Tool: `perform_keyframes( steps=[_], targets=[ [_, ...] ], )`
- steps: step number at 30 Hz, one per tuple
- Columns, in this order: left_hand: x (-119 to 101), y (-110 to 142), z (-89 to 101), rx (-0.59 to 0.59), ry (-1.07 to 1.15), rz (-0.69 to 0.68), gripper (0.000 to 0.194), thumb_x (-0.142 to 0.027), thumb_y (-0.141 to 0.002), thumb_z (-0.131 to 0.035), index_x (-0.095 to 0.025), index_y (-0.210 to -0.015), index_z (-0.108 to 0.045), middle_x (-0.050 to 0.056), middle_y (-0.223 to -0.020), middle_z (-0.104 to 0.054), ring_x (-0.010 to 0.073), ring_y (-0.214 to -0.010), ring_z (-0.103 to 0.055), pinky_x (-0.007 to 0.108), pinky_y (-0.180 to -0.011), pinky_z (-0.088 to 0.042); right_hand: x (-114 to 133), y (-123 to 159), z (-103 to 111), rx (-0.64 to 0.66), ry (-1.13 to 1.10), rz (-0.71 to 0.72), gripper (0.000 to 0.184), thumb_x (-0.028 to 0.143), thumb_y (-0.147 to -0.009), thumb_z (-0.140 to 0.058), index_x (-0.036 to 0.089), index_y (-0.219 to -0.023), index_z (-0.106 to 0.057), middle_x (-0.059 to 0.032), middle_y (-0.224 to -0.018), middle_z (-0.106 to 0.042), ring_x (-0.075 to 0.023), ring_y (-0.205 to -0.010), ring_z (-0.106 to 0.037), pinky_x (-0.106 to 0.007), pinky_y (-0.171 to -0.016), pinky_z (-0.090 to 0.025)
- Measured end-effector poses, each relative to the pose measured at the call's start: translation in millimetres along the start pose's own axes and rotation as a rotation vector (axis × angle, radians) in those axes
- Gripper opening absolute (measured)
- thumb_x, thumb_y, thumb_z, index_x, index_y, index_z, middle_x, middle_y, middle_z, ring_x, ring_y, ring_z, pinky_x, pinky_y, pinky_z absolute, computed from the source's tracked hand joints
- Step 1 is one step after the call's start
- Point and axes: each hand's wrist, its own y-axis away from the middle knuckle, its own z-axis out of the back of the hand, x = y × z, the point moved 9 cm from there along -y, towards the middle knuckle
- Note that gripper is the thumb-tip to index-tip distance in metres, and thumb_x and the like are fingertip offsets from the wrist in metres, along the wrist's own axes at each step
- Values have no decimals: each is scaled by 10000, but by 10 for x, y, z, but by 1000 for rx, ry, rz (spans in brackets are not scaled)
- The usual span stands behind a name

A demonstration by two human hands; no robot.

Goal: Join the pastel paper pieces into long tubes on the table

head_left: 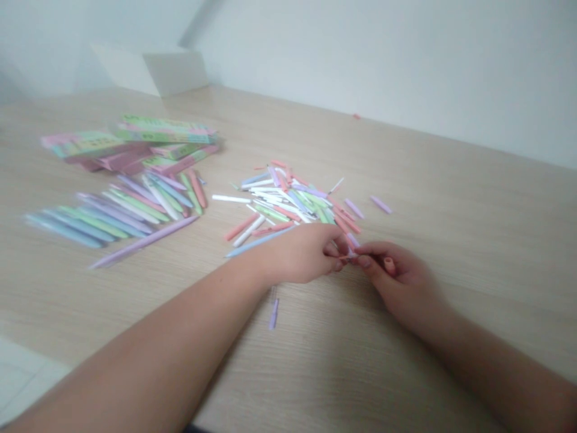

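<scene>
My left hand [306, 252] is closed, its thumb and fingertips pinched on a thin, pale pinkish piece [346, 257] too blurred to name. Meeting it at the fingertips, my right hand [403, 276] pinches at the same spot. A hollow coral pen part [390, 265] sticks out from the curled fingers of that hand. Just beyond both hands lies a loose pile of pen parts [288, 198] in white, coral, green, blue and lilac. A blue pen piece [256, 242] extends out of the pile beside my left wrist. Under my left forearm, a small lilac pen part [274, 314] rests on the table.
Whole pastel pens [121, 207] lie in a slanted row on the left. Behind them are stacked printed boxes [139, 141]. A white folded card or box [153, 69] stands near the wall. Loose lilac parts [381, 204] sit right of the pile on the wooden table [473, 240].
</scene>
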Motion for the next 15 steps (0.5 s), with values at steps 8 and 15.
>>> perform_keyframes(
  steps=[8, 15],
  targets=[
    [12, 2, 4, 3, 27, 5, 293, -342, -862, -643, -231, -1131, -605, -2, -980, -782, 163, -864, -722, 269, -683, -466, -12, -7, 0, -16, -8, -25, 185, 426, -929, -645, 294, -1028, -729, -29, -922, -771, -240, -843, -711, -357, -662, -544],
    [4, 16, -14, 22, 7, 12, 294, -323, -869, -640, -231, -1147, -612, 3, -969, -782, 170, -878, -719, 270, -690, -454, 27, -17, 10, 6, 3, -21, 185, 417, -921, -649, 292, -1014, -748, -23, -904, -770, -224, -807, -701, -328, -620, -528]
  ],
)
